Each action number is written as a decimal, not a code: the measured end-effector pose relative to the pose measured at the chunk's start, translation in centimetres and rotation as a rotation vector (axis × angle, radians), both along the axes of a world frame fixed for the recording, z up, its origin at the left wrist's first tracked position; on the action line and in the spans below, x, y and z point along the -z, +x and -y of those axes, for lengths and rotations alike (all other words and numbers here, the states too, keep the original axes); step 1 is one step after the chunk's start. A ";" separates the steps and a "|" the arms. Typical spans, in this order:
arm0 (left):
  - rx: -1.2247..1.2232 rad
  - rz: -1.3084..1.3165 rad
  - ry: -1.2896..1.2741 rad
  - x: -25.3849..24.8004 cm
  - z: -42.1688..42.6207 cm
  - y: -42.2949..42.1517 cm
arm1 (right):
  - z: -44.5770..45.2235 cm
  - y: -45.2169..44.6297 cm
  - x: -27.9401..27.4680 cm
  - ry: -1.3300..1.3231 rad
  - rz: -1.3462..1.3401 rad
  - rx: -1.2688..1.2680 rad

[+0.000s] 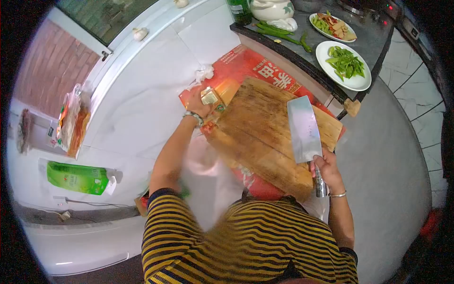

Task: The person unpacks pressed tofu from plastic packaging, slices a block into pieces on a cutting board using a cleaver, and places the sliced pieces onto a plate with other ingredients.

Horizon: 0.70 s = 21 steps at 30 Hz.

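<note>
A cleaver (304, 130) with a broad, shiny blade is in my right hand (327, 169), its fingers closed round the metal handle. The blade lies over the right part of a worn wooden cutting board (257, 128). My left hand (199, 103) is at the board's far left edge, right beside a small gold-coloured, shiny object (208, 96). Its fingers are blurred and partly hidden, so its grip is unclear. Small reddish pieces (208, 127) lie near the left wrist, at the board's edge.
Red printed packaging (241, 59) lies beneath the board. On the dark counter (302, 52) stand a plate of sliced green peppers (347, 84), a plate of mixed slices (333, 38), whole green peppers (276, 33) and a green bottle (240, 13). A green packet (78, 178) is at left.
</note>
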<state>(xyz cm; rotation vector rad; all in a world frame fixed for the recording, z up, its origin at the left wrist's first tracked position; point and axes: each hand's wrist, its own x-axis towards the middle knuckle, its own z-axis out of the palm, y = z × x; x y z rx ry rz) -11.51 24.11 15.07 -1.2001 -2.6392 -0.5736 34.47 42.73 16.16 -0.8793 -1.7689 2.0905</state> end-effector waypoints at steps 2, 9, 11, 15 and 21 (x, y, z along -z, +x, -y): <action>-0.149 0.254 0.069 3.8 0.1 -1.7 | -0.2 0.1 0.6 0.030 0.008 -0.018; -0.402 0.292 0.025 4.5 -0.5 -3.8 | 0.5 0.0 -0.4 0.048 -0.003 0.036; -0.484 0.330 0.057 4.5 -0.7 -4.2 | 0.6 0.1 -0.5 0.058 0.004 0.030; -0.382 0.390 -0.056 7.6 0.1 -9.5 | 0.6 0.1 -0.4 0.064 0.038 0.020; -0.282 0.338 -0.030 1.9 1.4 -5.1 | 0.6 0.1 -0.2 0.106 0.015 0.019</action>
